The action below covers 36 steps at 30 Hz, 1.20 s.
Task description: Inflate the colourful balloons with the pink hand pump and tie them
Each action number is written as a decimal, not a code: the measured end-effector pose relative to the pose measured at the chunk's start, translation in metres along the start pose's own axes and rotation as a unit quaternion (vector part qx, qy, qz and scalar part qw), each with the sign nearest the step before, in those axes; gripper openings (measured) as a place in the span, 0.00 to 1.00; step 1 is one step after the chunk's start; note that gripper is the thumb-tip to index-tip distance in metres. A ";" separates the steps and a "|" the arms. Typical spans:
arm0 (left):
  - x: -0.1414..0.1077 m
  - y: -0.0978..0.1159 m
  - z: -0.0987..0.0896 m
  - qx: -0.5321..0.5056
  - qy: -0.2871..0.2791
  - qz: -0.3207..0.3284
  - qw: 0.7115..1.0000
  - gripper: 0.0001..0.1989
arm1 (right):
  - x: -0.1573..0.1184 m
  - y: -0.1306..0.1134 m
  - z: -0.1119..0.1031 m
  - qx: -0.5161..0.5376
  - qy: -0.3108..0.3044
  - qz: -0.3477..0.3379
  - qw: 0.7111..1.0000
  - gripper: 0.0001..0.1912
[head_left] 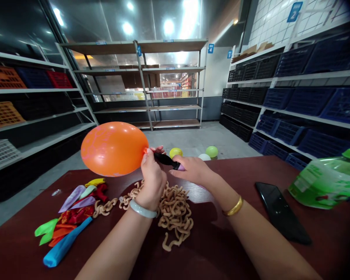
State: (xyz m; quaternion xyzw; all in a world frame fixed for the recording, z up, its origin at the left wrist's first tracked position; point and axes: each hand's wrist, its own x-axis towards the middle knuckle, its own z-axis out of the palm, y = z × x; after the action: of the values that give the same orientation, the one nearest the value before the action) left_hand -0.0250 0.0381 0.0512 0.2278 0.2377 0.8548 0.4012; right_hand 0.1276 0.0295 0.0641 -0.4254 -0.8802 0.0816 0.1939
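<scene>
An inflated orange balloon [114, 149] hangs sideways above the table, its neck pinched in the fingers of my left hand [152, 169]. My right hand [194, 170] is closed around a hand pump with a black front part [162, 158] and a light purple section. The pump's tip points at the balloon's neck; my left fingers hide whether it is inside. Below my hands lies a pile of beige, curly, worm-like pieces [176, 210]. To the left are several limp balloons [76, 212] in mixed colours, with a long blue balloon [67, 243] in front.
On the dark red table [230, 249], a black phone [281, 212] and a green-capped bottle [328, 182] stand to the right. Beyond the far edge are yellow [175, 152], green [211, 151] and white balloons [204, 157]. Shelves with crates [309, 101] line the room.
</scene>
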 end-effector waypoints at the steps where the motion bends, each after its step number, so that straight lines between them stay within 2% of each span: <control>1: 0.007 0.006 -0.002 -0.001 0.009 0.007 1.000 0.10 | 0.000 0.002 0.000 0.003 -0.004 0.002 1.000 0.21; 3: 0.021 0.020 -0.007 0.005 0.028 0.014 0.999 0.11 | 0.001 0.007 0.001 0.013 -0.018 0.014 1.000 0.22; 7: 0.039 0.038 -0.015 0.032 0.022 0.010 0.999 0.12 | 0.005 0.016 0.011 0.040 -0.032 0.061 0.997 0.24; 12: 0.032 0.031 -0.012 0.058 -0.022 -0.016 0.998 0.14 | 0.012 0.026 0.037 0.069 -0.026 0.125 0.989 0.31; 19: 0.021 0.025 -0.004 0.052 -0.080 -0.054 0.994 0.17 | 0.018 0.044 0.060 0.044 -0.068 0.203 0.976 0.27; 23: 0.011 0.021 0.000 0.056 -0.104 -0.071 0.990 0.17 | 0.013 0.054 0.062 0.011 -0.120 0.211 0.970 0.27; 26: 0.006 0.018 0.001 0.064 -0.112 -0.078 0.989 0.17 | 0.009 0.057 0.062 -0.005 -0.136 0.215 0.967 0.29; 32: 0.003 0.015 -0.006 0.078 -0.141 -0.058 0.985 0.17 | 0.010 0.050 0.055 -0.066 -0.195 0.211 0.956 0.40; 34: 0.001 0.015 -0.012 0.085 -0.136 -0.060 0.985 0.17 | 0.011 0.046 0.048 -0.083 -0.198 0.227 0.950 0.42; 36: -0.002 0.014 -0.019 0.101 -0.127 -0.070 0.984 0.18 | 0.011 0.042 0.040 -0.101 -0.165 0.232 0.953 0.39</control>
State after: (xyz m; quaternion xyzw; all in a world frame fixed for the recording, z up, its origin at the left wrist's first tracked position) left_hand -0.0432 0.0248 0.0439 0.3563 0.2854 0.7606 0.4616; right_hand 0.1348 0.0648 0.0175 -0.6156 -0.7809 0.1037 -0.0221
